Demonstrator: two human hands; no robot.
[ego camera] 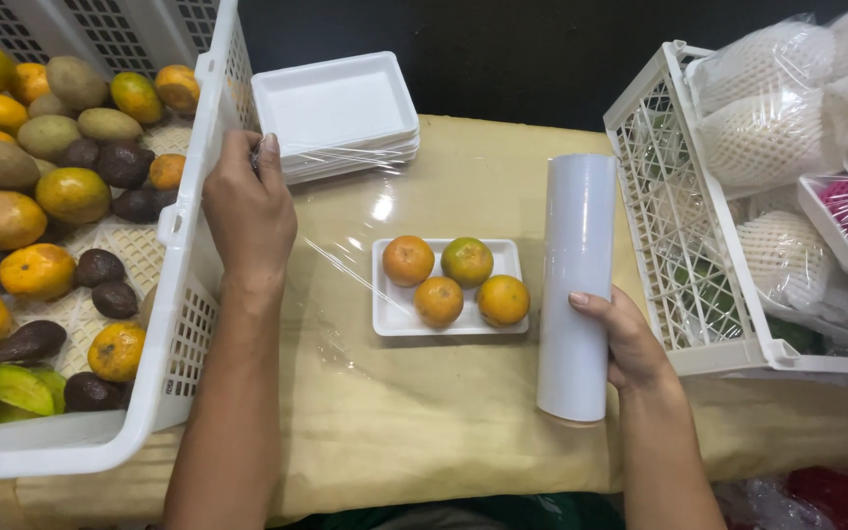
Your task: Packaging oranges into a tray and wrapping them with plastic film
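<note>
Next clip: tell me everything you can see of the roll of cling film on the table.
The roll of cling film is a long white cylinder, smooth and faintly glossy, lying on the tan table covering with its length running away from the camera. The right hand grips its near part, fingers wrapped over it. A clear sheet is drawn out leftward, under the white foam tray holding four oranges, to the left hand, which pinches its far edge. The roll lies just left of the white lattice crate.
</note>
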